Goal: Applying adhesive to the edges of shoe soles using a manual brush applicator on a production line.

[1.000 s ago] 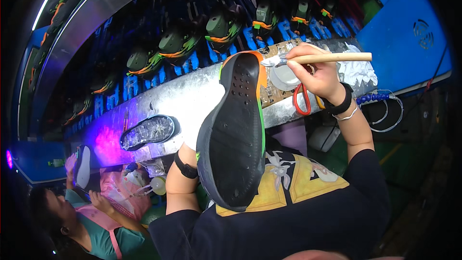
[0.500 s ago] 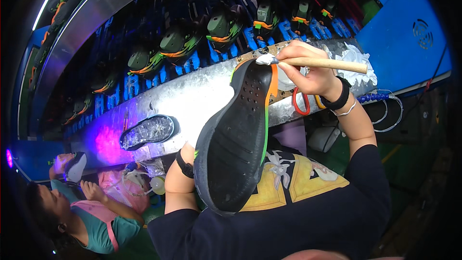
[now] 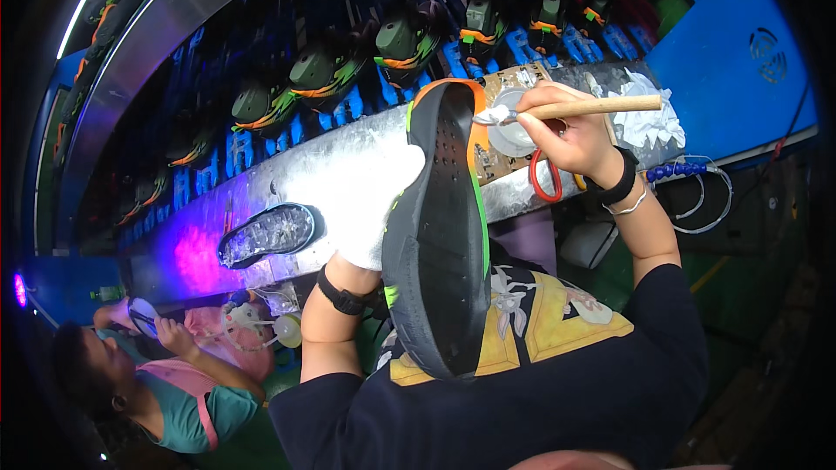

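Note:
Upright in front of me is a black shoe sole [image 3: 440, 244] with green and orange edging, its dark hollow inner face turned toward me. My left hand [image 3: 370, 231], in a white glove that blends into the bright bench, grips its left side; a gloved finger shows along the edge and the others are hidden. My bare right hand [image 3: 568, 137] is closed around a brush [image 3: 610, 106] with a pale wooden handle. White-coated bristles touch or nearly touch the orange rim at the sole's upper right. Behind the brush lies a round pale dish [image 3: 514, 137].
Another sole [image 3: 272, 235] lies on the metal bench [image 3: 300, 170]. Dark green and orange shoes [image 3: 405, 43] stand in a row on blue holders beyond. Red-handled scissors [image 3: 546, 180] and crumpled white cloth [image 3: 649, 113] are at right. A co-worker [image 3: 174, 383] sits at lower left, holding a sole.
The sole has turned more upright and its top has shifted slightly left and up. The brush has moved from the sole's top edge down to its right rim. The co-worker's sole has tilted.

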